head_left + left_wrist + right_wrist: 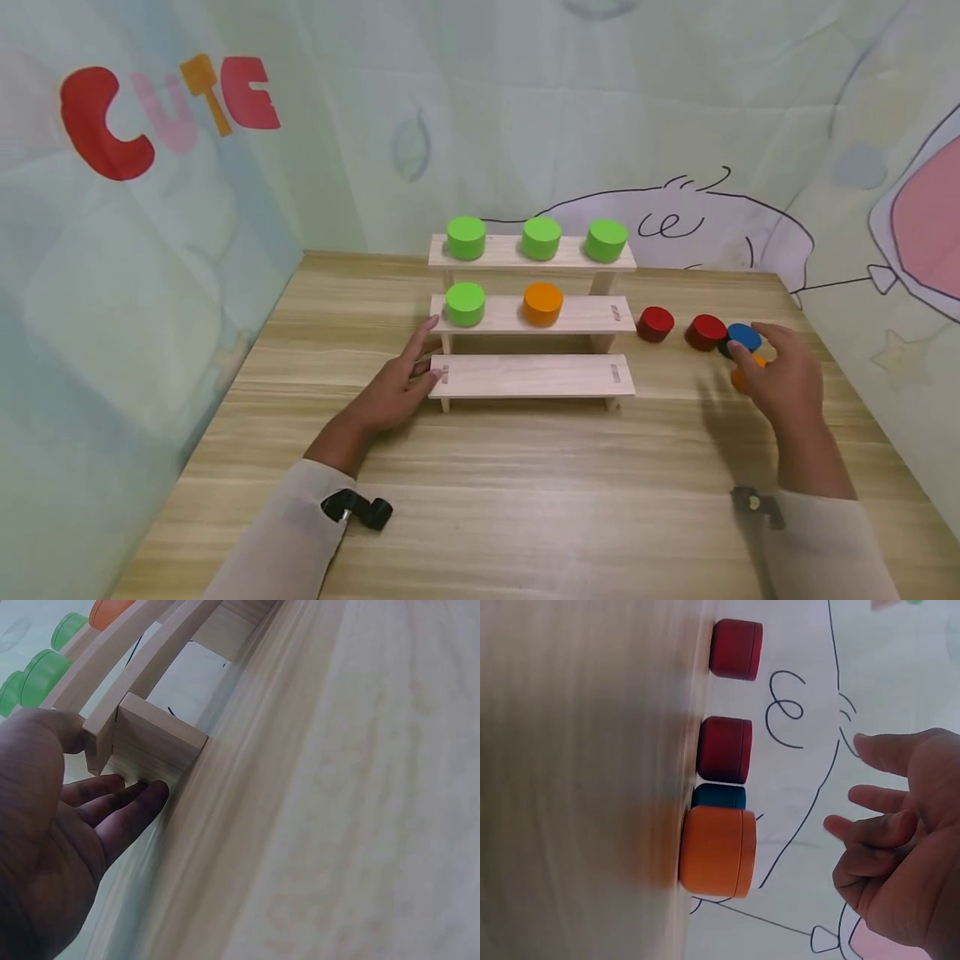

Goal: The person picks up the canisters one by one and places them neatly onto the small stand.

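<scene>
A three-tier wooden stand [532, 377] stands on the table. My left hand [388, 393] touches its left end, thumb at the lowest board and the other fingers extended beside the end support [161, 735]. Above the blue tin [744, 337] and the orange tin [718, 852] hovers my right hand [787, 375], thumb and fingers apart, holding nothing. It partly covers the orange one in the head view. Two red tins [706, 332] sit just left of the blue one. The stand carries several green tins [466, 238] and one orange tin [542, 304]; its lowest board is bare.
The wood-grained table [525, 500] extends in front of the stand. Behind it hangs a pale printed curtain [487, 125], with more curtain along the left and right sides. A small black device [358, 508] is strapped at the left cuff.
</scene>
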The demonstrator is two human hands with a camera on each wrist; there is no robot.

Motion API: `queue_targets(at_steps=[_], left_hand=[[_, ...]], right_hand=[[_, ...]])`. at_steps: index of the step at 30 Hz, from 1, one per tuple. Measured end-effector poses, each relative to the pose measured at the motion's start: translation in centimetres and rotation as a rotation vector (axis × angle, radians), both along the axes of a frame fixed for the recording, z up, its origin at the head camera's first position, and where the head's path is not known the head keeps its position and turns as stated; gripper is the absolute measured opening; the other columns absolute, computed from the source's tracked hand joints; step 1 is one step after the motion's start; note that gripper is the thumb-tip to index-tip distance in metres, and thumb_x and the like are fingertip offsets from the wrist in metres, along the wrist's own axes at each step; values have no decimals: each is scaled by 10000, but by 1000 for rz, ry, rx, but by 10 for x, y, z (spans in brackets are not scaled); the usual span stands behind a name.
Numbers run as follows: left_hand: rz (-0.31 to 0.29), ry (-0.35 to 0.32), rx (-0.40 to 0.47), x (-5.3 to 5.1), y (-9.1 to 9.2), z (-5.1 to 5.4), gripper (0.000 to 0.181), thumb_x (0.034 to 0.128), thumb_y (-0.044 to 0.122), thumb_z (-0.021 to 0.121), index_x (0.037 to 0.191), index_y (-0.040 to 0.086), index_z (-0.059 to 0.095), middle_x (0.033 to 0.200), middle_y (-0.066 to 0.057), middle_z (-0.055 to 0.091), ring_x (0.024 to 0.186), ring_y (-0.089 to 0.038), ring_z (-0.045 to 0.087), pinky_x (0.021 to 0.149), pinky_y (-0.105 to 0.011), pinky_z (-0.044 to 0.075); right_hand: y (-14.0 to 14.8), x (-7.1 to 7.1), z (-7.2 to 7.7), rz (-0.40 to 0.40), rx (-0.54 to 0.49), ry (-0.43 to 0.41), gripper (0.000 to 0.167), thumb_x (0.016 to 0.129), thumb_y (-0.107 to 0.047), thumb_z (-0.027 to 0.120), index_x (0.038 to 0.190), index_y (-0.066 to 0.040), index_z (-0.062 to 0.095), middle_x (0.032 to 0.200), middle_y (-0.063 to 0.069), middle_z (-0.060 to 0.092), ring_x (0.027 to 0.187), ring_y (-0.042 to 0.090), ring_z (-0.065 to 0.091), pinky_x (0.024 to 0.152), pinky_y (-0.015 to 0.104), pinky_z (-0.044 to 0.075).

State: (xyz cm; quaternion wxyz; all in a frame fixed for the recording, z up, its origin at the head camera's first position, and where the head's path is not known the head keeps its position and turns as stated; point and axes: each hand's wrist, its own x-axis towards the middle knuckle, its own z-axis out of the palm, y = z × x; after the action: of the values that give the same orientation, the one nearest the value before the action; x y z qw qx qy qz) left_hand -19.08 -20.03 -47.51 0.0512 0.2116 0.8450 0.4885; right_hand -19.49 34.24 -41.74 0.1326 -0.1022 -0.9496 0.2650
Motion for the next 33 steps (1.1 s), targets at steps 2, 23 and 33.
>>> queue_targets(at_steps=[2,23,33], left_hand=[[-1,1,4,0,1,1,820,1157,158,530,1769,350,19,1718,-299,389,1480,-479,563,1196,-604,497],[6,4,-17,-1,1,0,813,1160,174,523,1770,345,12,1723,-290,387,1474,-475,572,1201,-617,492],[9,-4,-18,-3,1,-2,814,1160,181,528,1766,367,17,1728,-278,386,1483,-465,568,1201,-616,493]], right_hand=[[5,0,0,-11,4,-32,625,1121,-336,617,1592,54,490,1665,349,428,1549,585,379,1245,753,352],[32,0,0,-62,-13,-385,846,1031,-394,755,1653,36,375,1631,419,394,1383,613,424,1107,701,481],[32,-1,-2,-94,-37,-453,657,1065,-364,721,1566,19,536,1549,421,456,1222,520,457,841,432,534]])
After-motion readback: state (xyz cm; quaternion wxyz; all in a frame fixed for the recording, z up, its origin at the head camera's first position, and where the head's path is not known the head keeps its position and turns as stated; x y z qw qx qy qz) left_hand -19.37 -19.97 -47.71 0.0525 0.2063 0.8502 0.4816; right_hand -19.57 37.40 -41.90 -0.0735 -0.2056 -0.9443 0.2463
